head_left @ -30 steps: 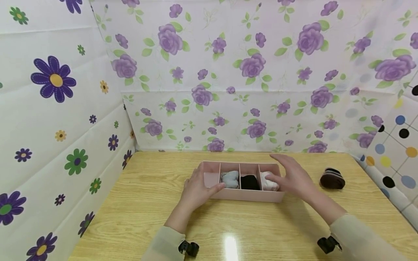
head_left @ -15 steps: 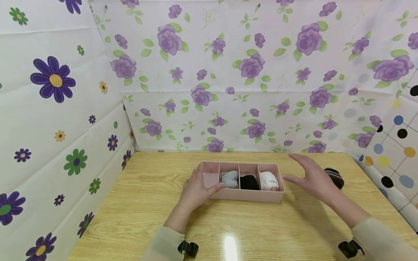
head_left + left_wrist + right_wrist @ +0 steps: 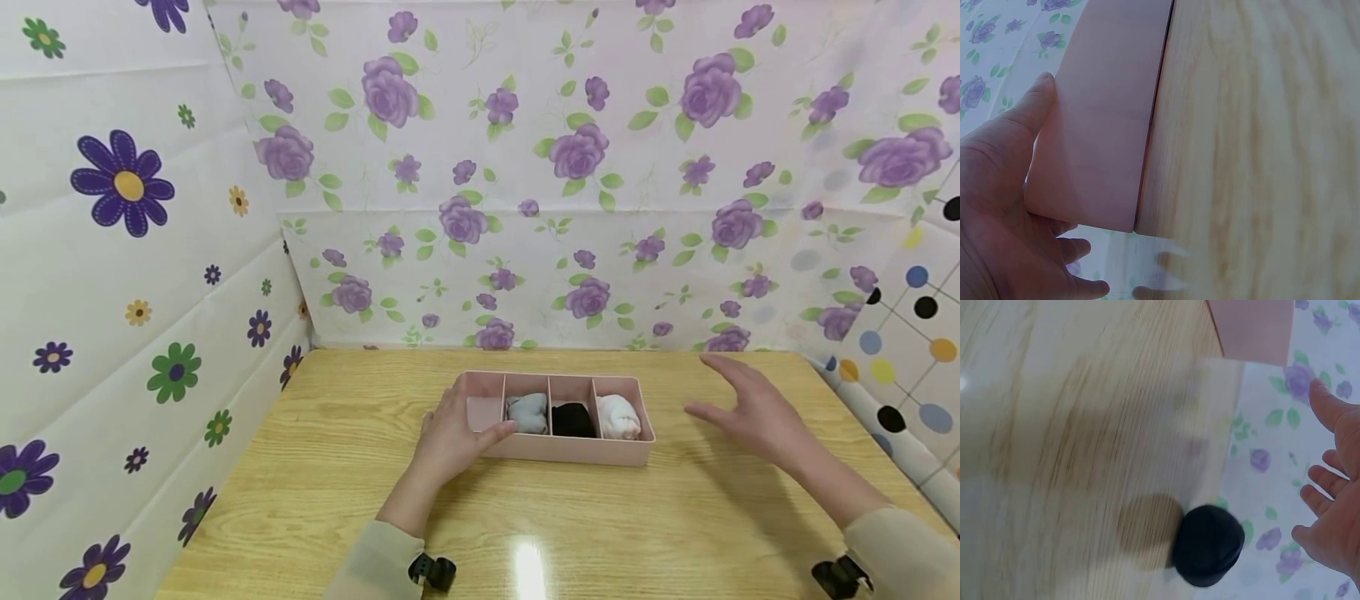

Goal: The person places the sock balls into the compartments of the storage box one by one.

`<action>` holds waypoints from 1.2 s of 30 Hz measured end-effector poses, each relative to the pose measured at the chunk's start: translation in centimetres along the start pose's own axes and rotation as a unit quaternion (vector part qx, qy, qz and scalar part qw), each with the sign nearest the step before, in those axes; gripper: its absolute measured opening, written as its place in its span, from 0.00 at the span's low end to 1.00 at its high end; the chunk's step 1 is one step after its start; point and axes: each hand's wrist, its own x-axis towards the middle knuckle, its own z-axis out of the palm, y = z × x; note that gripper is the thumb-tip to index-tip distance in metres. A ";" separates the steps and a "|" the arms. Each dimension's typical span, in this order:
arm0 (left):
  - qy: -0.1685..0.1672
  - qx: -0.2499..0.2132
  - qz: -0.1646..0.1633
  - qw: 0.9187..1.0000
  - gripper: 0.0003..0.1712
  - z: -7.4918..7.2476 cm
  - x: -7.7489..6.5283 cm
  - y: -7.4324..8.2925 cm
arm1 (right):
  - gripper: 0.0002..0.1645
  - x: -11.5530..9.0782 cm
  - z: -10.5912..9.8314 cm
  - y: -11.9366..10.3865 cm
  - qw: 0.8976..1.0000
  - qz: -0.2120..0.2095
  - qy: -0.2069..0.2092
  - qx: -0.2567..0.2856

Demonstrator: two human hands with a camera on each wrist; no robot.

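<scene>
A pink divided storage box (image 3: 566, 451) stands on the table. My left hand (image 3: 452, 435) holds its left end, thumb along the front rim and fingers round the end wall. Inside lie a rolled light grey sock (image 3: 528, 413), a rolled black sock (image 3: 573, 420) and a rolled white sock (image 3: 618, 417), each in its own compartment; the leftmost compartment shows bare floor. To the right of the box, my right hand (image 3: 765, 421) hovers with fingers and thumb spread, holding nothing. A dark rolled sock (image 3: 1208, 545) sits on the table near it, hidden behind that hand in the head view.
The wooden table (image 3: 337, 500) reaches back to a wall sheet (image 3: 525, 275) with purple flowers. Another flowered sheet (image 3: 172, 283) stands along the left, and a dotted sheet (image 3: 915, 333) along the right edge.
My right hand has moved right, off the white sock and away from the box, and now covers the dark striped sock in the head view. The left hand has stayed on the box.
</scene>
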 end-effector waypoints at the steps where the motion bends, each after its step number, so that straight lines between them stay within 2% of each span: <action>1: 0.000 0.000 0.001 1.000 0.75 0.0 0.0 0.0 | 0.56 -0.1 -0.1 0.2 1.000 0.002 0.001 -0.002; 20: 0.000 -0.003 -0.001 1.000 0.75 0.0 0.0 0.1 | 0.61 -1.6 -2.1 6.2 0.999 0.049 -0.018 -0.005; 27: 0.007 -0.004 0.003 1.000 0.75 0.3 0.2 -0.1 | 0.64 -1.8 -2.7 8.5 0.997 0.068 -0.041 -0.001; 33: 0.005 -0.007 0.001 1.000 0.75 0.2 0.1 -0.1 | 0.65 -1.9 -3.0 9.5 0.995 0.081 -0.059 0.020; 36: 0.004 -0.005 0.001 1.000 0.75 0.2 0.1 -0.1 | 0.65 -2.0 -3.0 9.7 0.995 0.082 -0.063 0.014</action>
